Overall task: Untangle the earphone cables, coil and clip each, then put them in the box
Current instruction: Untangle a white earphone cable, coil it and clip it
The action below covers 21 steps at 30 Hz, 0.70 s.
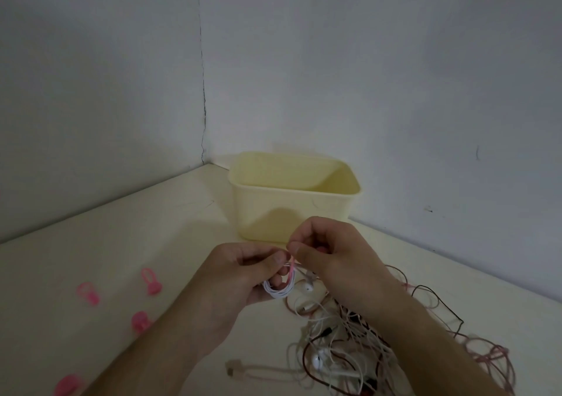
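My left hand (pixel 243 274) grips a small coil of white earphone cable (pixel 281 289) just in front of the pale yellow box (pixel 292 210). A pink clip (pixel 292 266) wraps over the top of the coil, and my right hand (pixel 331 255) pinches that clip between thumb and fingers. One white earbud (pixel 308 288) dangles from the coil. Below and right of my hands lies a tangled pile of white, pink and dark earphone cables (pixel 365 344) on the cream table.
Several loose pink clips lie on the table at the left, among them one at the far side (pixel 151 281), another (pixel 88 293) and one near my left forearm (pixel 140 321). Grey walls meet in a corner behind the box.
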Motion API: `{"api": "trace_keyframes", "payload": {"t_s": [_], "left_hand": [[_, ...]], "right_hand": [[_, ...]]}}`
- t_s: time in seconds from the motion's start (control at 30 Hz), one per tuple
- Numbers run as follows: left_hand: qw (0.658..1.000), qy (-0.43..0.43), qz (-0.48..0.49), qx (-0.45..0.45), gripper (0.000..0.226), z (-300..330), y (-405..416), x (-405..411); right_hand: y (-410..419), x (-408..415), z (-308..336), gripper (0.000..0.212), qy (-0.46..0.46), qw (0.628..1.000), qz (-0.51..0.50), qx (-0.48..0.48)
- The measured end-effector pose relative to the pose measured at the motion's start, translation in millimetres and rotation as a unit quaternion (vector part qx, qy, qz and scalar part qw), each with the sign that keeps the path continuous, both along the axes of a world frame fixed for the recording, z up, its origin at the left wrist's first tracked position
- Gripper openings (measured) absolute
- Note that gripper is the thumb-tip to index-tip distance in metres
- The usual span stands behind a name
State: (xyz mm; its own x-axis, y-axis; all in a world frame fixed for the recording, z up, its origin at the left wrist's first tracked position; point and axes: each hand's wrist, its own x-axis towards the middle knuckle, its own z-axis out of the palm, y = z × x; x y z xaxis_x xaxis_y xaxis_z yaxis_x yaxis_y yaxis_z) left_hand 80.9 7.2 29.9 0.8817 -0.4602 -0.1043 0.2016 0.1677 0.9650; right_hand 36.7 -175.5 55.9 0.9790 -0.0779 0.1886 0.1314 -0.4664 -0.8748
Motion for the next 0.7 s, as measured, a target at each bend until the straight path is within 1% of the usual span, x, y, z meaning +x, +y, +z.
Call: {"api": "trace_keyframes", "payload": {"t_s": [0.17, 0.27, 0.43, 0.47, 0.53, 0.57, 0.67, 0.7], "left_hand": [[1.0, 0.003, -0.03, -0.003, 0.028, -0.6, 0.7, 0.2], [0.999, 0.006, -0.047, -0.011, 0.028, -0.5, 0.9, 0.0], [0.998, -0.003, -0.056, -0.003, 0.024, 0.7, -0.2, -3.1], [0.998, -0.007, -0.054, -0.003, 0.024, 0.8, -0.3, -3.3], [0.999, -0.014, -0.051, -0.014, 0.025, 1.9, 0.2, -2.8], [0.999, -0.013, -0.046, -0.024, 0.026, 2.7, 0.4, -2.3], [0.998, -0.002, -0.022, -0.063, 0.026, 5.8, 0.6, 0.0], [0.996, 0.003, -0.011, -0.083, 0.025, 6.6, 0.7, 0.5]], "right_hand": [[-0.2, -0.9, 0.6, 0.014, -0.013, 1.0, 0.011, 0.019], [-1.8, -0.3, -0.1, 0.012, -0.009, 0.997, 0.014, 0.077], [-0.2, 0.6, -6.3, 0.012, 0.013, 0.994, 0.005, 0.105], [1.4, 0.8, -7.3, 0.011, 0.021, 0.992, 0.0, 0.124], [4.0, 0.9, -8.3, 0.006, 0.049, 0.977, 0.01, 0.209], [5.3, 1.1, -7.5, 0.01, 0.065, 0.964, 0.019, 0.258], [6.7, 2.5, -2.9, 0.035, 0.112, 0.91, 0.008, 0.398], [6.3, 2.5, -1.8, 0.035, 0.123, 0.894, 0.0, 0.432]]}}
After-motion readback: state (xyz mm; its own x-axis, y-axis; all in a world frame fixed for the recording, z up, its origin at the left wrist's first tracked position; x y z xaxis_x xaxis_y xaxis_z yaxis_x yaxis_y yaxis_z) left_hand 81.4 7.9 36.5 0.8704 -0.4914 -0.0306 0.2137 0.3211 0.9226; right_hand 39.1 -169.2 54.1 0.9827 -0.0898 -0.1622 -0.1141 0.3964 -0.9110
